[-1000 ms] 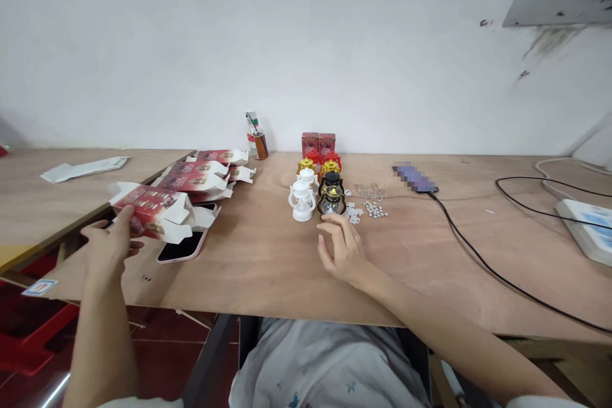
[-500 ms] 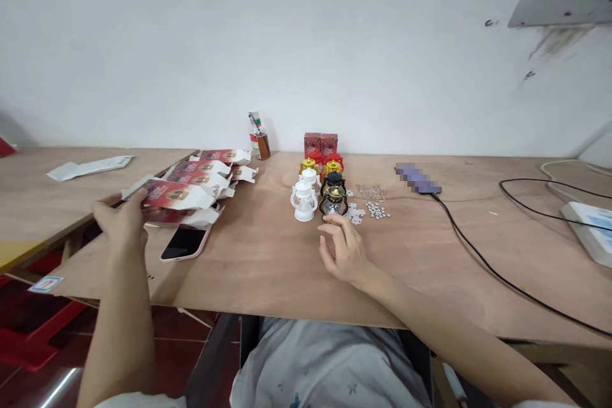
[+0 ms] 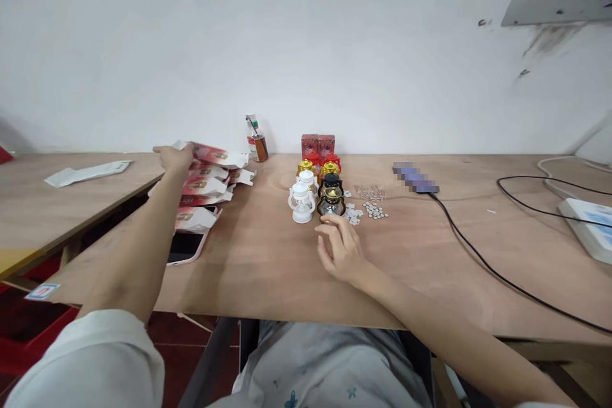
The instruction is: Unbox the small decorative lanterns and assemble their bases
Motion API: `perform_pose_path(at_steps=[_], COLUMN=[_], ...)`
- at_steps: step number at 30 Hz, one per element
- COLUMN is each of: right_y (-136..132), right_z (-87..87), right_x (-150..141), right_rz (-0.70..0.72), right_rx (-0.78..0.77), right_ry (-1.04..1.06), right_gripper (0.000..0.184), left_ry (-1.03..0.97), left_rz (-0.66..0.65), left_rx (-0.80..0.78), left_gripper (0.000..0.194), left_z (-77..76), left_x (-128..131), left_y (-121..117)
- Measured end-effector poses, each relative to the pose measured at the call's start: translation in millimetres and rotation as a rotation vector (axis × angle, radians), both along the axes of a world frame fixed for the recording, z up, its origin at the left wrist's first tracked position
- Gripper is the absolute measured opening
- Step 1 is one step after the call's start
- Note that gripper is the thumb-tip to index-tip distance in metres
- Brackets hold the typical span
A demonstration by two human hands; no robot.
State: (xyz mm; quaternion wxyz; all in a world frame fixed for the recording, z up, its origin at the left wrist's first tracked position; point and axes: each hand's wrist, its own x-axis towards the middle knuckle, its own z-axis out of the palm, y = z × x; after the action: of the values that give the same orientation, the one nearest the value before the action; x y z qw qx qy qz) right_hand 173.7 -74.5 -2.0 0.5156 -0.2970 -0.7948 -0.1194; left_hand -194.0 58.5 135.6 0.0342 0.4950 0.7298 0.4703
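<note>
My left hand [image 3: 174,156] is stretched to the far end of the pile on the left, its fingers closed on the left end of a red and white cardboard box [image 3: 217,154]. Below it overlap several similar boxes [image 3: 204,186], partly covered by my forearm. My right hand [image 3: 342,247] rests on the table with loosely bent fingers, thumb apart, holding nothing. Just beyond its fingertips stands a black and gold mini lantern [image 3: 331,204]. A white lantern [image 3: 301,203] is beside that one, with white, black, gold and red lanterns in two rows behind.
Small white pieces [image 3: 352,213], round metallic discs [image 3: 375,211] and thin metal pieces [image 3: 370,192] lie right of the lanterns. Two small red boxes [image 3: 318,143] stand behind. A phone [image 3: 184,247] lies under the pile's near end. A cabled device [image 3: 415,178] and bottle [image 3: 259,145] are farther back.
My left hand has moved from the near part of the pile to its far end, away from me. The box lifted at the front has been let go. My right hand stays put.
</note>
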Motion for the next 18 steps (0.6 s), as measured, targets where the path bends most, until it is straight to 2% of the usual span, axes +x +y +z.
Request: perform_pose_path(at_steps=[2, 4, 7, 10, 12, 14, 15, 16, 18], right_y=[3, 8, 21, 36, 45, 52, 54, 56, 58], right_z=[1.8, 4.6, 10.6, 16.7, 19.0, 19.4, 18.9, 18.1, 16.0], right_x=[2, 5, 13, 22, 27, 30, 31, 31, 30], right_rz=[-0.037, -0.085, -0.168, -0.22, -0.219, -0.211, -0.209, -0.208, -0.207], right_rx=[0.026, 0.062, 0.06, -0.041, -0.115, -0.177, -0.202, -0.224, -0.253], right_ry=[-0.002, 0.011, 0.051, 0.066, 0.034, -0.027, -0.061, -0.092, -0.123], right_gripper=[0.025, 0.025, 0.028, 0.035, 0.042, 0.051, 0.055, 0.058, 0.059], left_ry=[-0.017, 0.0, 0.154, 0.33, 0.438, 0.512, 0.551, 0.581, 0.651], left_rz=[0.175, 0.328, 0.377, 0.318, 0.207, 0.079, -0.025, -0.079, -0.274], left_rx=[-0.056, -0.093, -0.052, -0.019, -0.012, -0.001, -0.003, 0.009, 0.009], left_gripper=[0.081, 0.083, 0.073, 0.061, 0.053, 0.047, 0.043, 0.036, 0.027], left_z=[-0.1, 4.4, 14.7, 18.3, 12.7, 0.2, -8.2, -17.7, -38.5], left_x=[0, 4, 18, 45, 69, 95, 109, 123, 150], left_y=[-4, -12, -25, -37, -46, -56, -62, -69, -82])
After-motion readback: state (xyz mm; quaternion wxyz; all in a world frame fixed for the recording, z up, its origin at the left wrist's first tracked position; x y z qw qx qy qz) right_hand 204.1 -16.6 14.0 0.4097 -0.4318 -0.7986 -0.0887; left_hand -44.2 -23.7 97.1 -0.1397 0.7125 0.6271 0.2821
